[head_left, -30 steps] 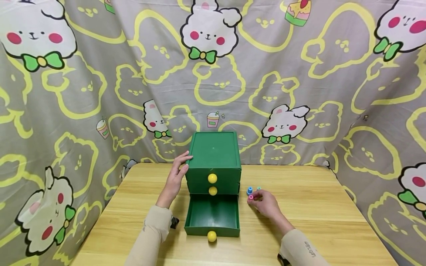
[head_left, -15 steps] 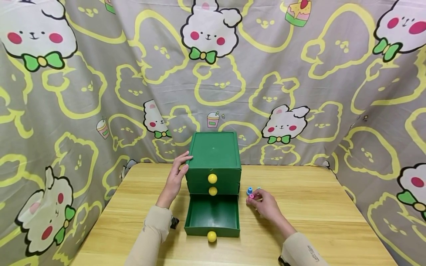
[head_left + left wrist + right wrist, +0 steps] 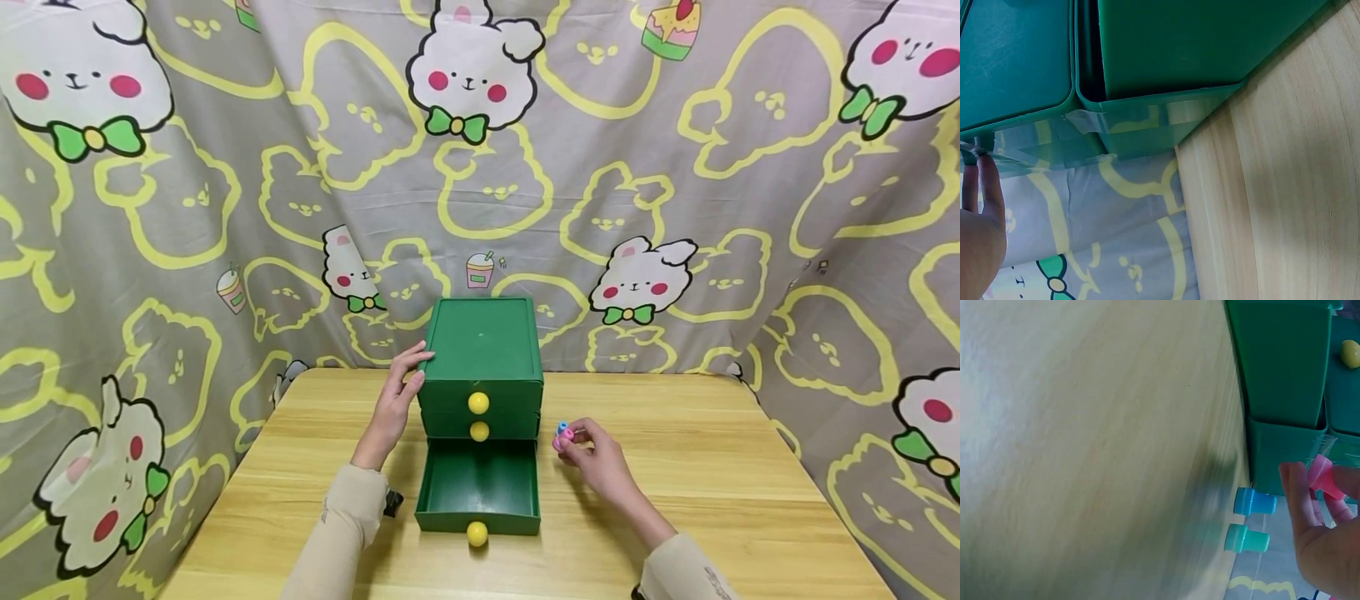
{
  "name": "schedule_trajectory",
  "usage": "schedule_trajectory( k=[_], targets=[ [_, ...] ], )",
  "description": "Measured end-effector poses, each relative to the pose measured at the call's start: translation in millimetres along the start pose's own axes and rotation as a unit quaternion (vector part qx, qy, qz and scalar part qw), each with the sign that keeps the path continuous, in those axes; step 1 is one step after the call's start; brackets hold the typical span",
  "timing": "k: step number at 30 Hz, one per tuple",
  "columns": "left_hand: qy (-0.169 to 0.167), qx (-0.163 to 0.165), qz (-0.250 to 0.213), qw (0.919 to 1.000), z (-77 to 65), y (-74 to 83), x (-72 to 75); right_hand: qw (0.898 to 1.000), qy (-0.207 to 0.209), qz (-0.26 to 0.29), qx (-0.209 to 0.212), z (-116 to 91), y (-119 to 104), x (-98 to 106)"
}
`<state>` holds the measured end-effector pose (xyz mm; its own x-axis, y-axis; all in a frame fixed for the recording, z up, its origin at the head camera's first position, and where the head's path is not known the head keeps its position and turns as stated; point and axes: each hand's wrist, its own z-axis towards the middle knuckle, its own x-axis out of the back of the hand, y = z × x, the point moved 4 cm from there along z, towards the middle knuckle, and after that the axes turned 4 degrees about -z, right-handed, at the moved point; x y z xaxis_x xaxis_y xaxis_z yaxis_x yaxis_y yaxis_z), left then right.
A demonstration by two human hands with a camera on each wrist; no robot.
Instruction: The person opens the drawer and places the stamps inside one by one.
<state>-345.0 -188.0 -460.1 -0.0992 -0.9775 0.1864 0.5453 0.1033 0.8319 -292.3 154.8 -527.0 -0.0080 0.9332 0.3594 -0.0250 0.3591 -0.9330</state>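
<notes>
My right hand [image 3: 603, 467] pinches a small pink toy stamp [image 3: 1320, 477], wide at one end and narrower at the other, between thumb and fingers. It holds the stamp just above the table, right of the green drawer cabinet [image 3: 483, 337]. A blue toy stamp [image 3: 1254, 501] and a teal one [image 3: 1246, 539] stand side by side on the table beyond the fingers; in the head view the teal one is hidden. My left hand [image 3: 392, 408] rests its extended fingertips on the cabinet's upper left side. The cabinet's bottom drawer [image 3: 442, 522] is pulled out, with nothing visible inside.
Two upper drawers with yellow ball knobs [image 3: 478, 403] are closed above the pulled-out one, whose own yellow knob [image 3: 477, 533] juts towards me. The cabinet stands on a wooden table [image 3: 705, 467]. A patterned curtain [image 3: 247, 192] hangs behind and at both sides.
My right hand has lifted the pink stamp slightly up from the table, and the stamp is now tilted in the fingers. The left hand and the drawer have not moved.
</notes>
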Motion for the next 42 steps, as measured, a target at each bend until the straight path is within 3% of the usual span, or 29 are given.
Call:
schedule_trajectory(
  k=[9,21,42],
  targets=[
    [0.004,0.006,-0.004,1.0,1.0,0.4,-0.5,0.998,-0.014,0.057,0.02,-5,-8,0],
    [0.001,0.0,-0.002,1.0,0.0,0.3,-0.5,0.999,0.001,0.036,0.038,-15,-19,-1],
    [0.001,0.0,0.0,1.0,0.4,1.0,0.4,0.992,-0.066,0.037,0.106,-28,-40,-31]
  ],
)
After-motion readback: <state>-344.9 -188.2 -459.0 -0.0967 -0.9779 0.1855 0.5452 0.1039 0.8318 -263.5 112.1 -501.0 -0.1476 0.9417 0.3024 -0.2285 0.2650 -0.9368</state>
